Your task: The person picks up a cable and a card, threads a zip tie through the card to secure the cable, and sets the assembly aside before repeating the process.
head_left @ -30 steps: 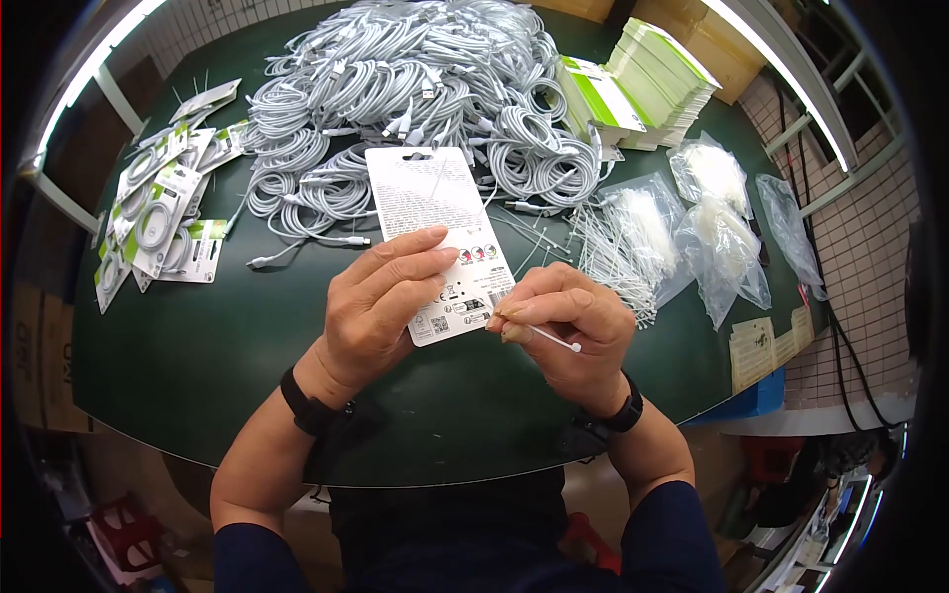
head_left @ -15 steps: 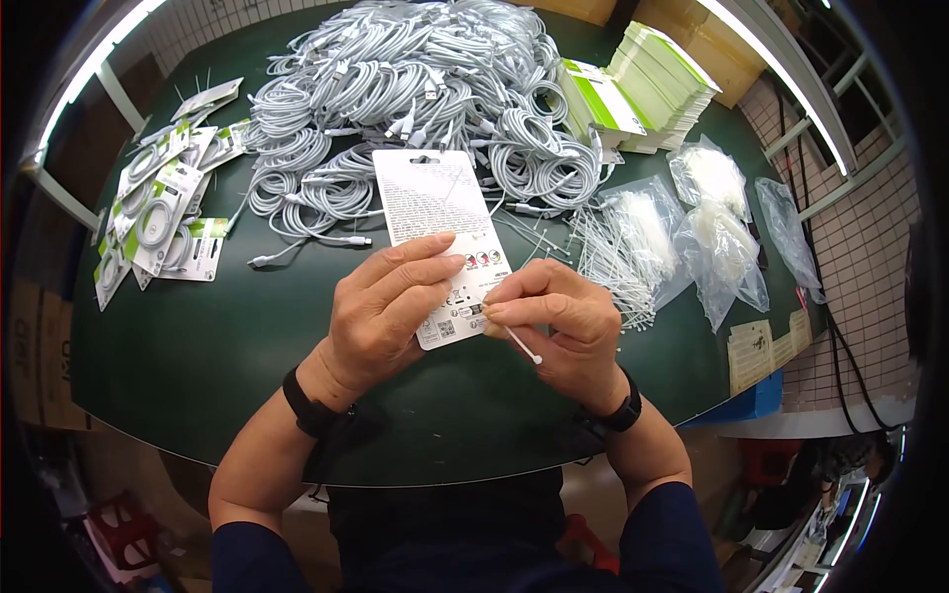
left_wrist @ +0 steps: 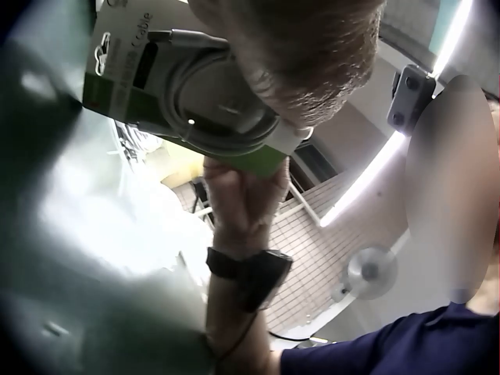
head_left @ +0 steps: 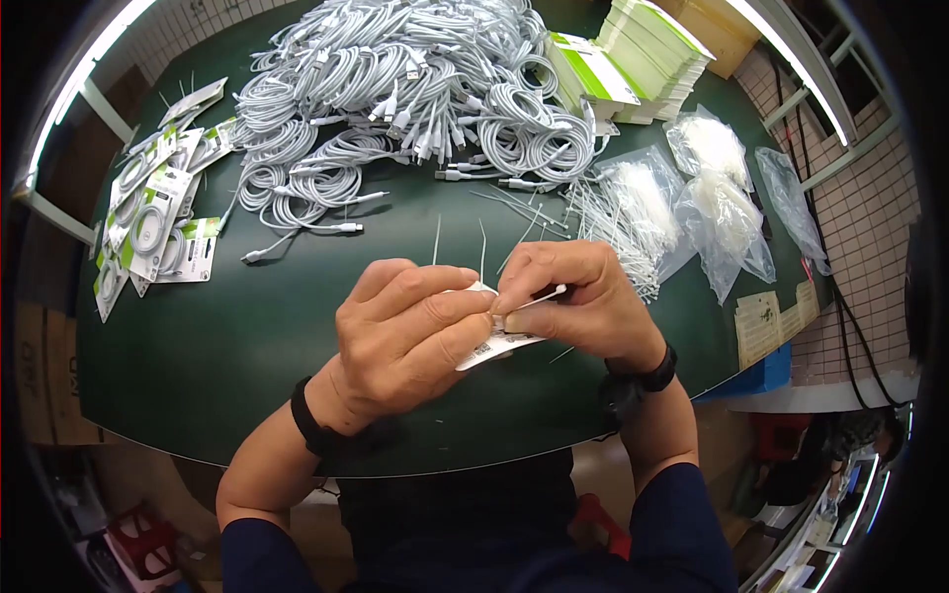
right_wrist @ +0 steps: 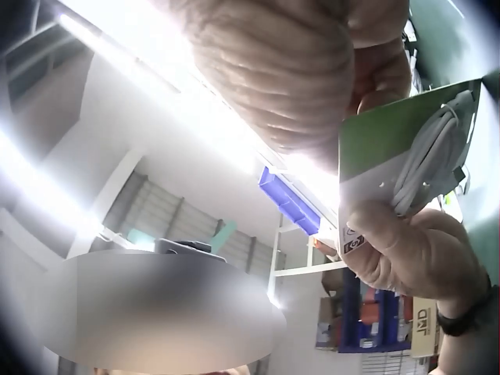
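Observation:
My left hand [head_left: 410, 336] grips a white and green retail card [head_left: 494, 348], which is tipped nearly edge-on in the head view. The left wrist view shows the card's printed front [left_wrist: 121, 74] with a coiled light grey cable [left_wrist: 173, 98] against it. At the card's near end, my right hand [head_left: 583, 301] pinches a thin white cable tie [head_left: 554, 293] between thumb and forefinger, its small head sticking out past the fingers. Both hands' fingertips meet at the card. Two thin tie ends [head_left: 482, 247] stand up beyond the left fingers.
A large heap of coiled grey cables [head_left: 395, 89] covers the back of the table [head_left: 247, 366]. Finished-looking carded cables [head_left: 148, 222] lie at left. Loose cable ties [head_left: 623, 242], plastic bags [head_left: 727, 227] and stacked cards [head_left: 652, 59] are at right.
The card, earlier facing up with its printed back, has tipped nearly edge-on between the hands. The right hand has turned, and the cable tie's head now points up and right.

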